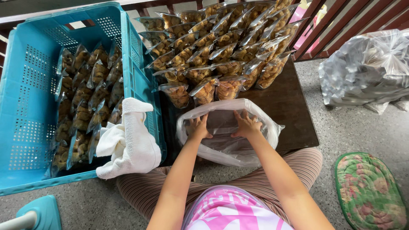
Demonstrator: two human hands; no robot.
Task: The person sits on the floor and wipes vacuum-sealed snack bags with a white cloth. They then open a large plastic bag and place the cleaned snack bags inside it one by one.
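Clear, crinkled plastic fills the space between both hands: a large transparent plastic bag (228,140) lies open-mouthed on the near edge of a low dark wooden table (289,110), right in front of the person's lap. The left hand (198,127) reaches into the bag's mouth with fingers spread and pressed down on the film; it lies flat rather than clenched, and whether any fingers pinch the plastic cannot be told. The right hand (246,125) sits just beside it, also inside the mouth, fingers splayed and pointing away from the body, palm down on the bag. Both forearms run forward from the body almost parallel, wrists straight, elbows near the knees, which are covered in striped brown trousers (298,166).

Just beyond the fingertips lie overlapping rows of small clear sealed packets of golden-brown snacks (221,51), covering the far half of the table. Left of the left hand stands a blue perforated plastic crate (30,106) with more such packets inside, and a white folded cloth (128,140) hangs over its near corner. Well to the right of the right hand, a big bundle of clear plastic bags (366,68) rests on the speckled floor, and a green floral cushion (368,191) lies near the right elbow.
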